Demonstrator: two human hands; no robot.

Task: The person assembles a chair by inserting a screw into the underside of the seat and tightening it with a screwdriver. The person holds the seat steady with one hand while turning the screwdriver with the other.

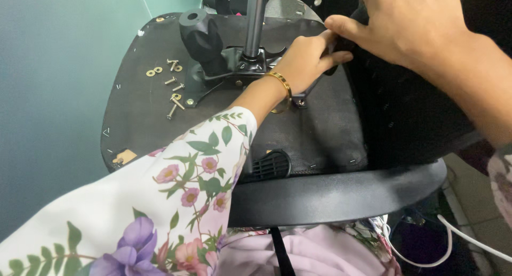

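black bracket point(341, 44) at right edge of upturned chair seat base point(138, 121) | left hand point(306, 60) pinched on it (gold bangle point(282, 86) at wrist) | right hand point(405, 22) clamped on it from above | loose bolts and washers point(172, 86) near chair mechanism point(224, 60), well apart

- I see even, soft indoor light, moderately bright, with no hard shadows.
- A dull sheen lies on the black plastic rim point(341, 193).
- My right hand point(410, 22) looks slightly soft, close to the lens.
- Dark upholstery loses detail.
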